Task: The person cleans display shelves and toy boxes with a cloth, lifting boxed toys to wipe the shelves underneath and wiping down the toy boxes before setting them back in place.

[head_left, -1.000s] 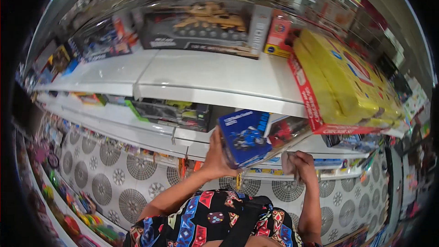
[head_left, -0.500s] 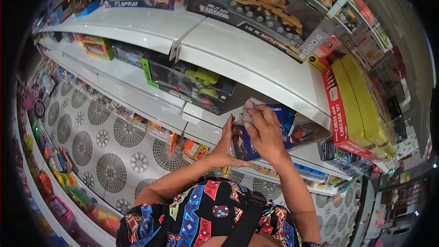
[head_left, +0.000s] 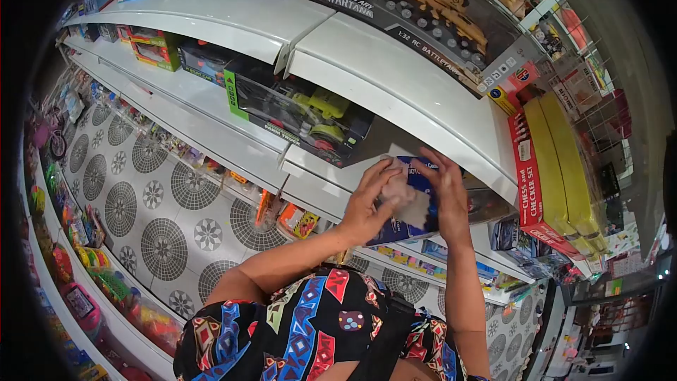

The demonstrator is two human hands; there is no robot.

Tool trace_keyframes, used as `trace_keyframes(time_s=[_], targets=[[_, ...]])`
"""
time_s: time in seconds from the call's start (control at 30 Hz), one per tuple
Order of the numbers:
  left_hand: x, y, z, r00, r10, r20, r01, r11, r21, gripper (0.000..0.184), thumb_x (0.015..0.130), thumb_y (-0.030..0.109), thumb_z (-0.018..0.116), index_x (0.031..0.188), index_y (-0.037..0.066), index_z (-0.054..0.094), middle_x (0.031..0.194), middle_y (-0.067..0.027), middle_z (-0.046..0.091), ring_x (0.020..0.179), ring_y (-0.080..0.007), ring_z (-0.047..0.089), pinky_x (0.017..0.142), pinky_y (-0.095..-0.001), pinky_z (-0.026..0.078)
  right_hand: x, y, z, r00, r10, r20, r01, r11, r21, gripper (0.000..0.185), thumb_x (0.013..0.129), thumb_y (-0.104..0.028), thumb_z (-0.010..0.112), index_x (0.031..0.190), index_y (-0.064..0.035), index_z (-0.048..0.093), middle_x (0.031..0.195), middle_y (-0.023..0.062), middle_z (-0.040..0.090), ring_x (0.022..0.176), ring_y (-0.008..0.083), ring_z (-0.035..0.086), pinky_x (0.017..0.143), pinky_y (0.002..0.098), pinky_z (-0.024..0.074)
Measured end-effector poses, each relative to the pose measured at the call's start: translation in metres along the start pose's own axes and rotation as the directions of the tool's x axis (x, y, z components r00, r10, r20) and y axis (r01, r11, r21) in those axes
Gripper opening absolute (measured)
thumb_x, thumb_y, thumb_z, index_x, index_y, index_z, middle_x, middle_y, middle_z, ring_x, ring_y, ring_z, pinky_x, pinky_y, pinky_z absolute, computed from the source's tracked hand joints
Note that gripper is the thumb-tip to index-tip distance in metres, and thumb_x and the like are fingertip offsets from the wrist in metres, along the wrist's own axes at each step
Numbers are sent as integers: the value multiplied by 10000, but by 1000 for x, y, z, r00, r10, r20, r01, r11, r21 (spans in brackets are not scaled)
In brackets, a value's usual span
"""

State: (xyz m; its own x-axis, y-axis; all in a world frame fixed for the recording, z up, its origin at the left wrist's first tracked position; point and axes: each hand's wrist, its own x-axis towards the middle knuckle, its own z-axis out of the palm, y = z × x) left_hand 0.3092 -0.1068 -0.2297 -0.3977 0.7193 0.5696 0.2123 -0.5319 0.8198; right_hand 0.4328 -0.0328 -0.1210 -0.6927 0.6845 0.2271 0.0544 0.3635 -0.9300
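In the head view a blue toy box [head_left: 421,171] is in front of me at the edge of the lower shelf, tilted toward me. A whitish wiping cloth [head_left: 409,201] lies against its face, partly blurred. My left hand [head_left: 370,201] is closed on the cloth and presses it to the box. My right hand [head_left: 449,201] holds the box by its right side, fingers at the upper edge. Both hands hide part of the box's print.
A boxed farm truck [head_left: 300,116] stands left on the same shelf. Above is a boxed battle tank [head_left: 423,14] on the upper white shelf [head_left: 395,85]. At right stands a chess and checker set [head_left: 532,183]. More toys line the lower shelves around the patterned floor [head_left: 162,247].
The cloth has passed from my right hand to my left. My right hand has shifted to the box's right side, and my left has moved from its left side onto its face.
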Motion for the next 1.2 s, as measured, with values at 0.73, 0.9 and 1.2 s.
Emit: trace_keyframes(time_s=[0.73,0.9,1.2], targets=[[-106,-79,25,879,-468,-96,460,883,-92,464,975,163,416,1415,42,338,1406,-208,401,1325,-352,359,1082,-394,282,-4,14,1,996,-71,-52,57,971,-231,399,970,-289,487,1254,-11,527,1205,131,550,1153,218,503,1008,317,347],[-54,5,22,994,-97,47,95,994,58,550,905,60,460,1428,28,297,1474,-230,271,1356,-386,293,1112,-436,222,-2,15,-1,997,-55,-57,42,979,-199,372,966,-259,491,1234,-5,540,1206,138,551,1150,216,504,1004,320,352],[-82,-67,23,962,-258,-95,252,965,-71,567,949,107,407,1458,-11,186,1484,-208,276,1372,-293,284,1108,-323,207,-2,13,11,984,-177,26,139,662,-736,485,871,-295,605,1251,-4,523,1306,209,472,1231,358,430,1050,434,306]])
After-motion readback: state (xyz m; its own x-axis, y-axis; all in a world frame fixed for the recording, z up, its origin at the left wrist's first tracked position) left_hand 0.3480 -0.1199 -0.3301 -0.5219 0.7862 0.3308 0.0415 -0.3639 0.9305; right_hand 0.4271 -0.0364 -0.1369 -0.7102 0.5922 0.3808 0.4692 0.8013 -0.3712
